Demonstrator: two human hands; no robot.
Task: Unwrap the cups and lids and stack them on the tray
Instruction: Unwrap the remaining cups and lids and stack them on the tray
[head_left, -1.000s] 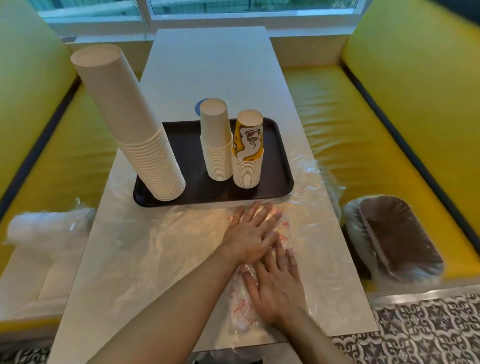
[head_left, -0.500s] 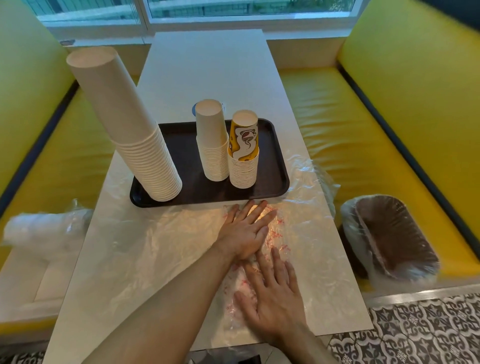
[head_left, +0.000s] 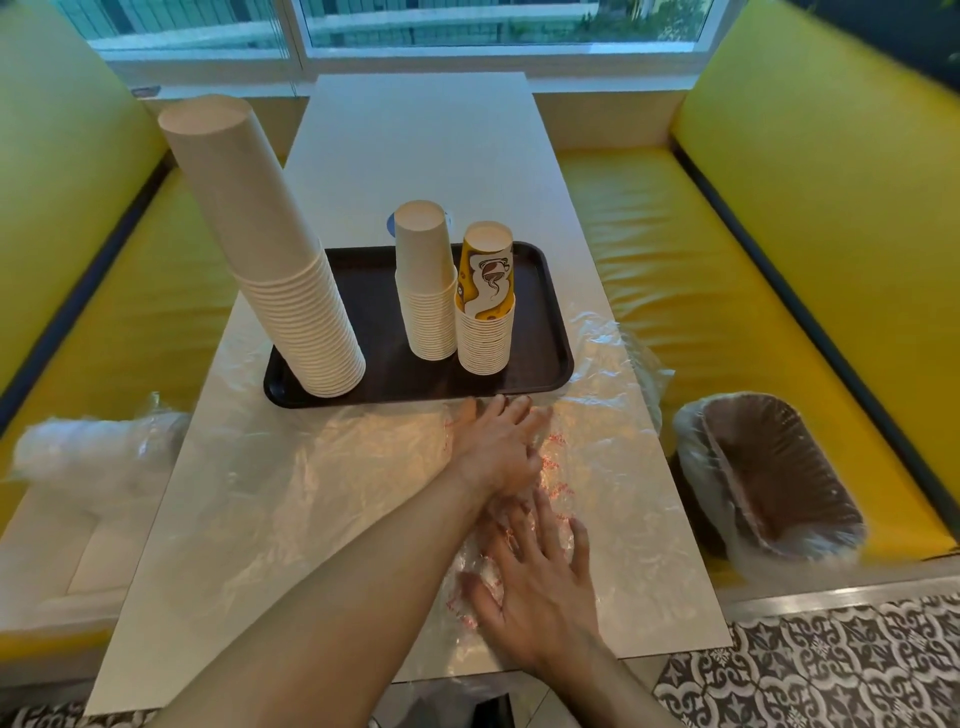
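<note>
A dark brown tray (head_left: 540, 364) sits mid-table. On it stand a tall leaning stack of white cups (head_left: 270, 254) at the left, a shorter white stack (head_left: 426, 291) in the middle, and beside it a stack topped by a yellow printed cup (head_left: 485, 301). Clear plastic wrap (head_left: 291, 483) with red print lies flat on the table in front of the tray. My left hand (head_left: 493, 441) presses flat on the wrap just before the tray's front edge. My right hand (head_left: 540, 587) lies flat on the wrap nearer to me, fingers spread.
A wrapped bundle of brown lids (head_left: 769, 478) lies on the yellow bench at the right. A wrapped white bundle (head_left: 88, 457) rests on the left bench. The white table (head_left: 415, 145) extends toward the window. Patterned floor tiles show at lower right.
My right hand has slid toward me along the wrap, away from my left hand. My left hand stays pressed near the tray. The camera has shifted slightly.
</note>
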